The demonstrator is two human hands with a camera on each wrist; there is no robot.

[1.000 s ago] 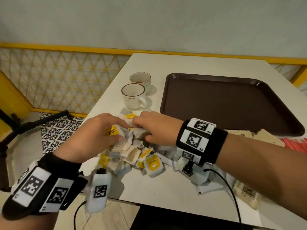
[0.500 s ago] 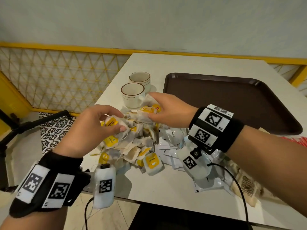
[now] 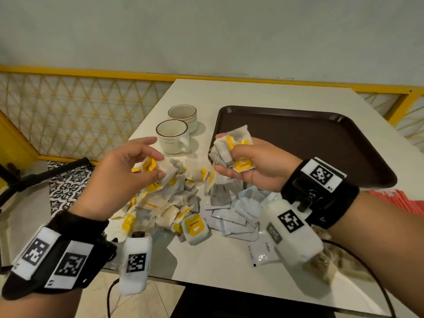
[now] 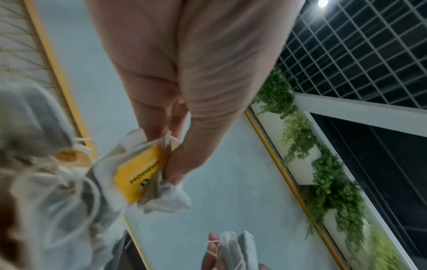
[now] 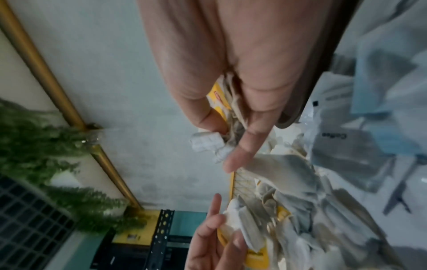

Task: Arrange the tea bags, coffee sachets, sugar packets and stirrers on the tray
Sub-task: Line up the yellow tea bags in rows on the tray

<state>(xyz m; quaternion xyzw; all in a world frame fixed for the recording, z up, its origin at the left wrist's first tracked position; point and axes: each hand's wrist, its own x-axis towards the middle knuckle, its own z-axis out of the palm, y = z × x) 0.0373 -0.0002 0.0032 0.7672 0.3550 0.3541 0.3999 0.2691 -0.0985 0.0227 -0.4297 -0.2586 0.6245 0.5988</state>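
A white desk (image 3: 229,267) was viewed from above, with a heap of tea bags (image 3: 160,203) with yellow tags piled at its near left. Both hands were raised just above the heap. The right hand (image 3: 257,166) was clenched around a bunch of tea bags (image 3: 231,148), the grip closed tightly on several at once. The left hand (image 3: 124,175) was closed on a smaller clutch of tea bags (image 3: 160,171), pinched between thumb and fingers. A dark brown tray (image 3: 321,143), with nothing seen on it, was set at the far right, its near left corner just beyond the right hand's bunch. The tray lay to the right and farther off from both grips, its long axis running left to right, and the right hand was judged the nearer one for placing. White coffee sachets (image 3: 231,223) were scattered between the heap and the right wrist. Two cups (image 3: 174,136) stood far left of the tray.
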